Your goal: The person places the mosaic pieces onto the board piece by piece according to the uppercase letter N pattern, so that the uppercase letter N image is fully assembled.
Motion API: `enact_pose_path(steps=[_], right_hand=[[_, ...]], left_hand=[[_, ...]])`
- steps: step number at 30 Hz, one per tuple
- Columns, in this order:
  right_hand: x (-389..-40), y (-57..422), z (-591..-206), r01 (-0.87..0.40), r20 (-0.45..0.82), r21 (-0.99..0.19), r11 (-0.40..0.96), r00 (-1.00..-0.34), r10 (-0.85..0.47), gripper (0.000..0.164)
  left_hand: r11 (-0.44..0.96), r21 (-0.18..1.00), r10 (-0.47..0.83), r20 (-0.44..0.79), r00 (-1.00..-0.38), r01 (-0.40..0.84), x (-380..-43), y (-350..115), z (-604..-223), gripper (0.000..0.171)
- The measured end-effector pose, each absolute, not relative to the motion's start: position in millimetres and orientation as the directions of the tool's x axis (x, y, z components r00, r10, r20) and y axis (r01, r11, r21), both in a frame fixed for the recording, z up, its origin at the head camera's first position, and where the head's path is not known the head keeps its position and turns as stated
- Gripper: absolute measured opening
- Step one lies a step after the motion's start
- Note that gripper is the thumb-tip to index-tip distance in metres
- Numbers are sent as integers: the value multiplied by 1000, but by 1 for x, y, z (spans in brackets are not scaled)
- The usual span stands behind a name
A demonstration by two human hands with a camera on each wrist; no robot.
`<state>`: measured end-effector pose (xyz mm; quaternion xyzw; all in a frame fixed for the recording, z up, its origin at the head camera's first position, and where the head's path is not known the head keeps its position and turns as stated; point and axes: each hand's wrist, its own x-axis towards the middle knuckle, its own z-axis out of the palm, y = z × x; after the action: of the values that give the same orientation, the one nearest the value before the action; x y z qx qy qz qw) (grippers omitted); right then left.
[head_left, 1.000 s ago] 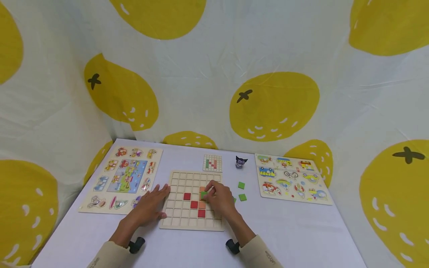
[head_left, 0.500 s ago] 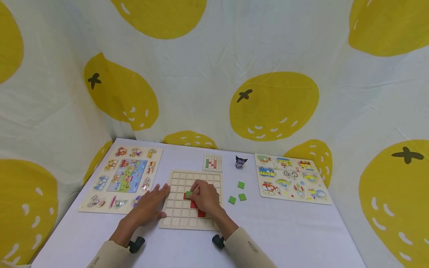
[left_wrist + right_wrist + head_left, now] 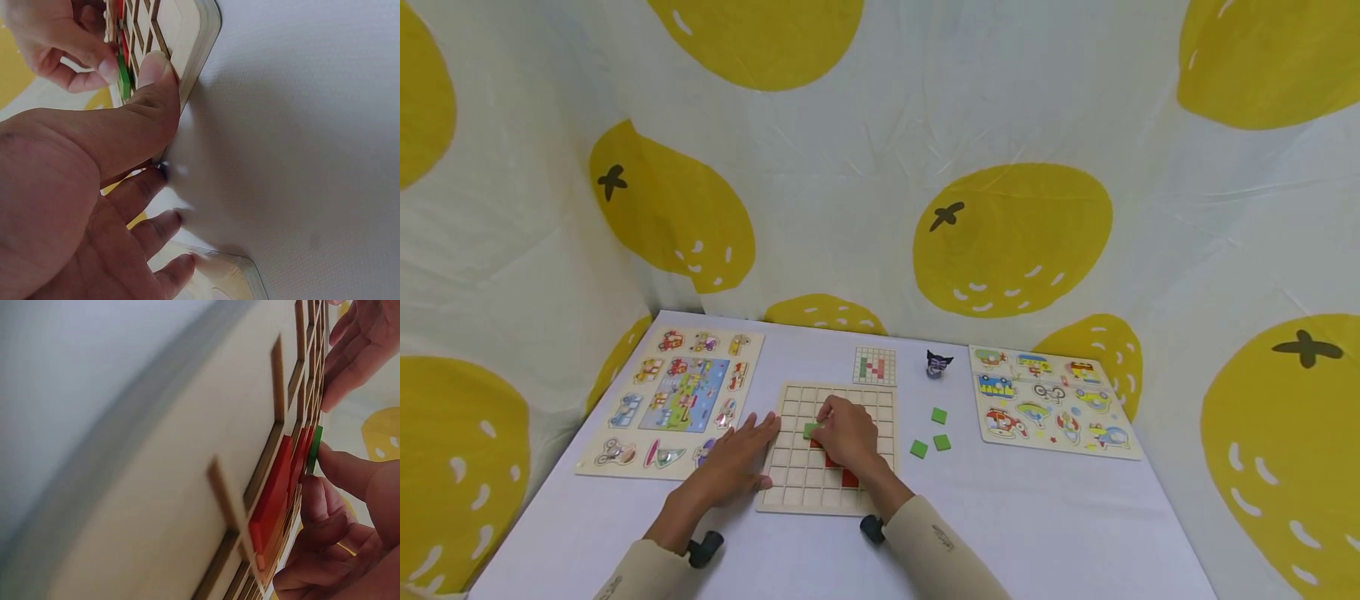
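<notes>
A wooden grid board (image 3: 784, 497) lies on the table in front of me. My right hand (image 3: 852, 433) pinches a green square tile (image 3: 810, 430) between thumb and fingertips, just above the upper left red tile. In the right wrist view the green tile (image 3: 314, 450) stands out beyond a row of red tiles (image 3: 272, 500). Another red tile (image 3: 850, 477) sits in the grid near my right wrist; my hand hides part of the squares. My left hand (image 3: 733, 461) rests along the board's left edge, fingers stretched out, its thumb (image 3: 153, 78) on the rim in the left wrist view.
Three loose green tiles (image 3: 942, 442) lie right of the board. Behind it are a small pattern card (image 3: 875, 366) and a dark-eared figurine (image 3: 936, 364). Picture puzzles flank it, one vehicle puzzle (image 3: 591, 463) at left and another puzzle board (image 3: 1120, 448) at right. A lemon-print curtain (image 3: 880, 208) hangs behind.
My right hand has moved left across the board with the green tile, from the right-hand columns to beside the upper left red tile. The left hand has stayed in place.
</notes>
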<state>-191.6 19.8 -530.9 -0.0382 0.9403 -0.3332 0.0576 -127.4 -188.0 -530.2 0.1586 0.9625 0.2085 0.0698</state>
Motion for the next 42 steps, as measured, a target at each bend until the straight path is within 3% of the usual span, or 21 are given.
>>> enact_pose_path(steps=[24, 36, 42], right_hand=[[-206, 7, -527, -81, -78, -619, 781, -983, -164, 18], [-196, 60, -517, -45, -77, -665, 746, -989, -129, 9], [-184, 98, -516, -9, -62, -679, 734, -996, -70, 13]], left_hand=[[870, 413, 326, -75, -942, 268, -127, -189, -529, 96], [864, 426, 328, -76, -942, 267, -126, -188, -526, 97], [860, 427, 333, -58, -941, 278, -126, -188, -528, 97]])
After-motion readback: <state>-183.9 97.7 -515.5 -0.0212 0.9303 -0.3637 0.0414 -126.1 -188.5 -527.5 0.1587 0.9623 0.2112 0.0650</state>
